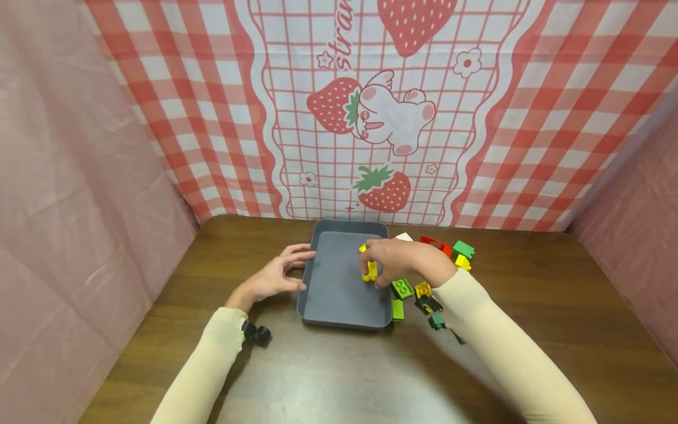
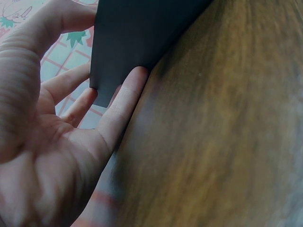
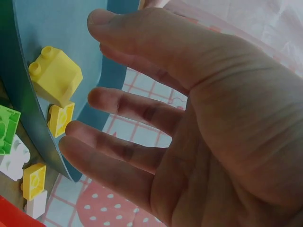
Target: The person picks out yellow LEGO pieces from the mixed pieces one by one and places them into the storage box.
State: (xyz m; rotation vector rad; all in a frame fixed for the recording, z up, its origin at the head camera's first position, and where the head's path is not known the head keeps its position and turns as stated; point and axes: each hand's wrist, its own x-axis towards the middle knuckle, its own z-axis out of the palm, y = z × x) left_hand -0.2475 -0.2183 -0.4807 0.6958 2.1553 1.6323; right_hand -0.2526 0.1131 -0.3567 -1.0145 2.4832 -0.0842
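A grey rectangular tray (image 1: 339,282) lies on the table. My left hand (image 1: 275,277) is at its left side, and in the left wrist view its extended fingers (image 2: 125,101) touch the dark outer wall. Over the tray's right part is my right hand (image 1: 399,259), fingers loosely bent and spread, nothing between them in the right wrist view. Below it in the tray are a yellow sloped toy brick (image 3: 57,75) with two studs and a smaller yellow brick (image 3: 61,118), both near the right wall. From above, the right fingers partly cover them.
Several loose bricks lie right of the tray: light green (image 1: 402,288), dark green (image 1: 436,321), yellow (image 1: 462,262), red (image 1: 436,244), white (image 1: 404,237) and a black piece (image 1: 428,304). My right forearm passes over that side. A strawberry-patterned cloth (image 1: 381,118) hangs behind the table.
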